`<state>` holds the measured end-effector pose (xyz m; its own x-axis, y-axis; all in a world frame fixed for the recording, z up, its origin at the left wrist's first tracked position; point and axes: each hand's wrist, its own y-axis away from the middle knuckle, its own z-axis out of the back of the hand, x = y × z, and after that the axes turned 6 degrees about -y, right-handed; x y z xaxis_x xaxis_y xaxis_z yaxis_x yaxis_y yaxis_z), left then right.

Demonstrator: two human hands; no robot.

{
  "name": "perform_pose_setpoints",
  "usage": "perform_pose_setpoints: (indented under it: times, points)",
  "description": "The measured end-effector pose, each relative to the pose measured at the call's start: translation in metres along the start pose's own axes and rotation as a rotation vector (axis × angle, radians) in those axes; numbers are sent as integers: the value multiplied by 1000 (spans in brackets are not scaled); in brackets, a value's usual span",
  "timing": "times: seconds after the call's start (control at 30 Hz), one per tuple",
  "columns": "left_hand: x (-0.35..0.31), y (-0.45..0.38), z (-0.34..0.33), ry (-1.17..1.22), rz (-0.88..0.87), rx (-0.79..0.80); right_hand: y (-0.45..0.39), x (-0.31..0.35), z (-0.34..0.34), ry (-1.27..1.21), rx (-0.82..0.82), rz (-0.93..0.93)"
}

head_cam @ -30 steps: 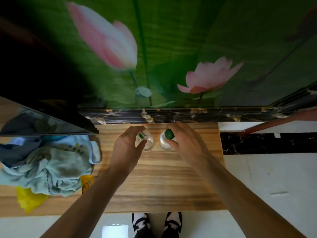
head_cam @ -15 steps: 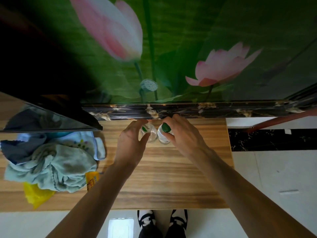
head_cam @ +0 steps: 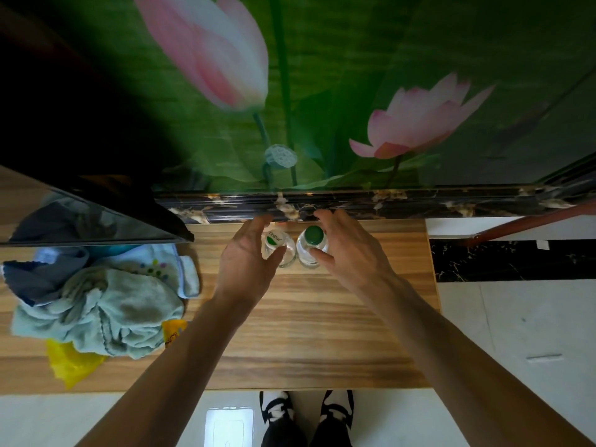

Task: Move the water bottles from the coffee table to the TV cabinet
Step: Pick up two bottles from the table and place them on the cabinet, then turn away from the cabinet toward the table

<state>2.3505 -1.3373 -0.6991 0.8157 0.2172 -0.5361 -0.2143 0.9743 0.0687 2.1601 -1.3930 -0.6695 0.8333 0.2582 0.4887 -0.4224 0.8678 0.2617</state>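
Observation:
Two clear water bottles stand upright side by side at the back of the wooden TV cabinet top (head_cam: 322,317), close to the wall. The left bottle (head_cam: 283,253) has a white and green cap. The right bottle (head_cam: 306,253) has a plain green cap. My left hand (head_cam: 248,262) curves around the left bottle with its fingers spread, and the thumb overlaps the bottle's front. My right hand (head_cam: 348,250) arches around the right bottle the same way, fingers loose and apart. Both caps show between thumb and fingers.
The TV's dark screen (head_cam: 80,217) overhangs the cabinet at the left. A heap of cloths (head_cam: 96,304) and a yellow bag (head_cam: 71,366) lie below it. A dark marble ledge (head_cam: 419,203) and the lotus mural wall are just behind the bottles. My feet (head_cam: 306,417) stand at the cabinet's front edge.
Both hands carried the bottles back toward the wall. Their fingers, wrapped tightly around the bottles before, have now spread apart, and the caps show more.

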Motion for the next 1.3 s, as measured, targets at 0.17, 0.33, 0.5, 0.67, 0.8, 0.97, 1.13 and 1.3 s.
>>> perform_pose_setpoints:
  times: [0.17,0.33,0.5,0.67,0.8,0.97,1.13,1.3]
  points:
    - [-10,13,20,-45,-105,16,14,10,18,57,-54,37]
    - [-33,42,59,-5,-159,-2,49,35,56,31,-104,77]
    - [-68,91,124,-37,-191,26,102,75,117,6,-150,62]
    - [-103,130,208,-103,-243,-48,169,136,183,55,-206,101]
    - [-125,164,271,-100,-215,-181,213,179,222,82,-236,161]
    - [-162,217,335,-64,-106,-383,249,218,267,94,-324,271]
    - [-185,274,386,-78,62,-630,264,255,296,90,-361,492]
    - [-180,337,424,-185,237,-772,271,309,305,37,-303,754]
